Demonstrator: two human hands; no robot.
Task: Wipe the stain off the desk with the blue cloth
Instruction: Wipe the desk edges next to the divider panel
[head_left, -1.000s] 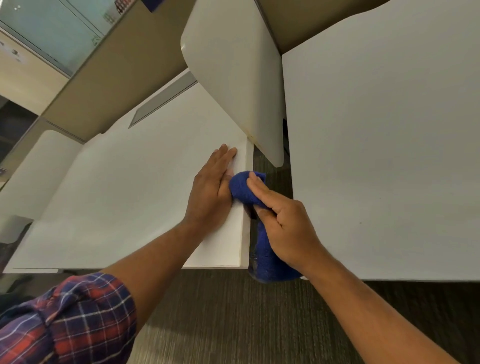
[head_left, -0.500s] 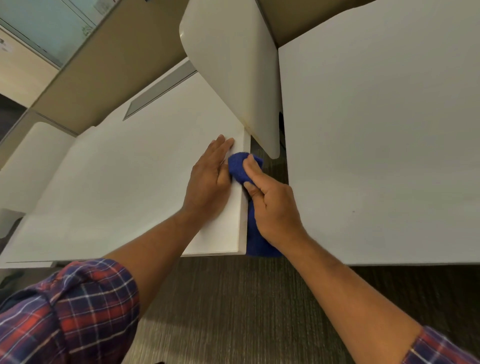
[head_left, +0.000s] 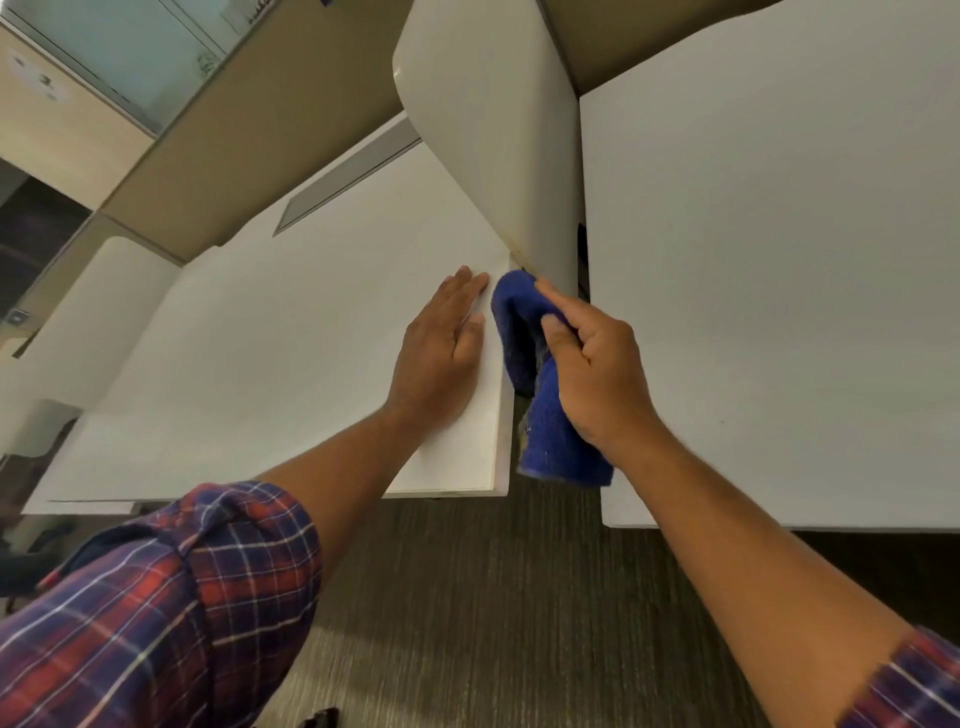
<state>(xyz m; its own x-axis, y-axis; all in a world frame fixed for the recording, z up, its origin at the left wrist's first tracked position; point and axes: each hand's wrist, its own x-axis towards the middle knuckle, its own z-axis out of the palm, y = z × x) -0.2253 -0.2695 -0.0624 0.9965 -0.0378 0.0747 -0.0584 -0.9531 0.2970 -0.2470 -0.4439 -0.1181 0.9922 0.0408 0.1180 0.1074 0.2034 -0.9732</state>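
Observation:
My right hand (head_left: 597, 374) grips the blue cloth (head_left: 545, 436) and presses its upper end against the right side edge of the white desk (head_left: 260, 364), just below the foot of the partition. The cloth's lower part hangs in the gap between the two desks. My left hand (head_left: 441, 358) lies flat, palm down, on the desk top next to that edge, fingers together and pointing away from me. I cannot make out a stain from here; a thin brownish line shows where the partition meets the desk.
A cream partition panel (head_left: 493, 130) rises between this desk and a second white desk (head_left: 779, 260) on the right. A grey cable slot (head_left: 348, 182) runs along the back. Dark carpet (head_left: 493, 597) lies below.
My right hand has slid the cloth farther up the desk's side edge toward the partition foot. My left hand stays flat in the same spot.

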